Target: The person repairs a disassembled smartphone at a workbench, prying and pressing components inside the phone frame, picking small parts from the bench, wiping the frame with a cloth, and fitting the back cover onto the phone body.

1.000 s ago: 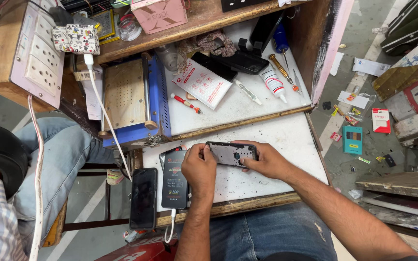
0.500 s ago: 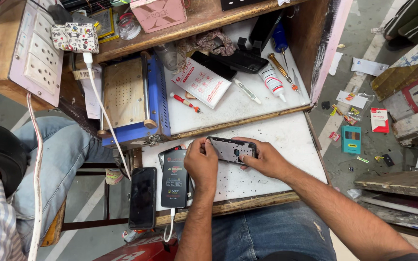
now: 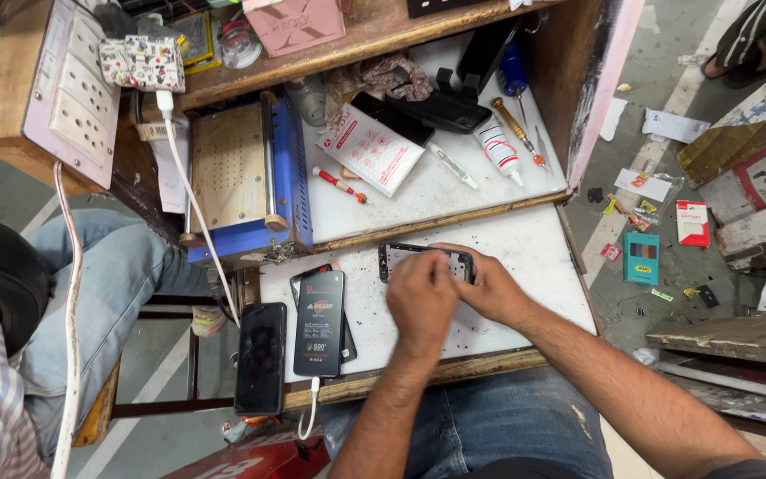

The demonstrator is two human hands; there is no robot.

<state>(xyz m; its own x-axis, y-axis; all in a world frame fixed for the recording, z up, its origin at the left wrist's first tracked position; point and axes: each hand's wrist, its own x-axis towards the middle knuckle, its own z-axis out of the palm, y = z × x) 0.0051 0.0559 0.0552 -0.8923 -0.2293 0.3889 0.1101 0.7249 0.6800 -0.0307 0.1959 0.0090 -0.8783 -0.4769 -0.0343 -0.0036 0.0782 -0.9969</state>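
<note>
Both hands meet over a dark phone frame (image 3: 414, 258) lying flat on the white worktop (image 3: 534, 266), near its middle. The left hand (image 3: 420, 297) covers the centre of the frame with fingers curled down onto it, pressing or pinching at its surface; whether it actually grips a part there cannot be told, since the fingertips are hidden. The right hand (image 3: 488, 288) wraps the frame's right end, fingers closed along its far edge and steadying it against the top. Only the left end and a strip of the far edge of the frame show beyond the hands.

Just left of the hands, two black phones (image 3: 319, 321) lie stacked on the worktop, the upper one with a lit screen and a white cable (image 3: 310, 410) plugged into its near end. Further left, a third dark phone (image 3: 260, 357) rests half off the worktop's edge.

On the farther shelf lie a white packet with red print (image 3: 371, 149), a red-handled tool (image 3: 340, 184), a white glue tube (image 3: 496, 147) and a screwdriver (image 3: 518, 133). At the far left stands a blue heating plate machine (image 3: 243, 173), and beyond it a wooden switchboard (image 3: 68, 93) with a patterned charger (image 3: 142, 62) plugged in. Another person's denim-clad leg (image 3: 104, 293) shows at the left.
</note>
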